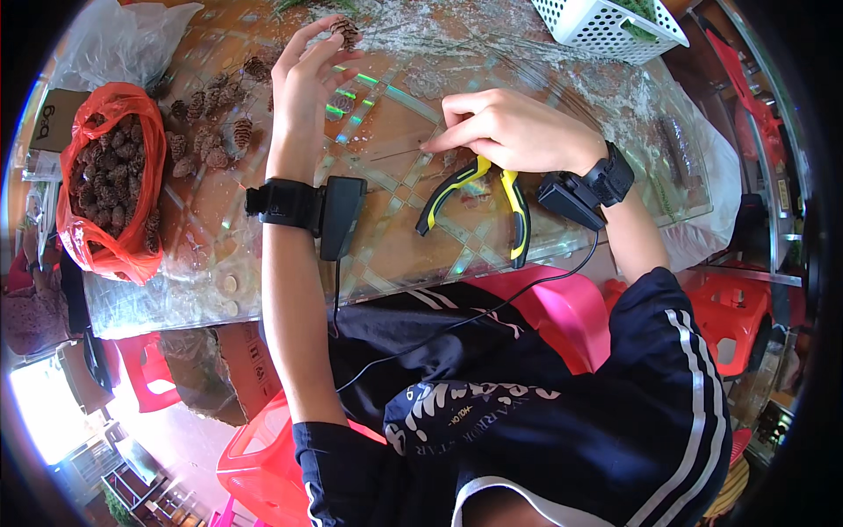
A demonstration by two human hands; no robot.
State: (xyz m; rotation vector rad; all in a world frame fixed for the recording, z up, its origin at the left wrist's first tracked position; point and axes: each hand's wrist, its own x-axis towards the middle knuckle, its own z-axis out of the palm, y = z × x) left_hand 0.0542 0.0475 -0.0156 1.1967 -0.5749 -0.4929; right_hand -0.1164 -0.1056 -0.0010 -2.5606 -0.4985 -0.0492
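My left hand (301, 75) is raised over the far part of the table, its fingers closed on a brown pine cone (345, 33). My right hand (518, 132) is low over the tabletop, fingers bent and index finger pointing left. From its fingertips a thin dark wire (395, 156) runs left; the pinch itself is partly hidden. Just below this hand lie pliers (520, 215) with yellow and black handles spread apart, their jaws hidden beneath it. Loose pine cones (242, 133) are scattered left of my left forearm.
A red plastic bag (75, 233) full of pine cones stands at the left edge, with a clear bag (123, 44) behind it. At the far right is a white perforated basket (584, 33) holding greenery. Several thin wires (527, 66) lie near it. Cables hang from both wrist devices.
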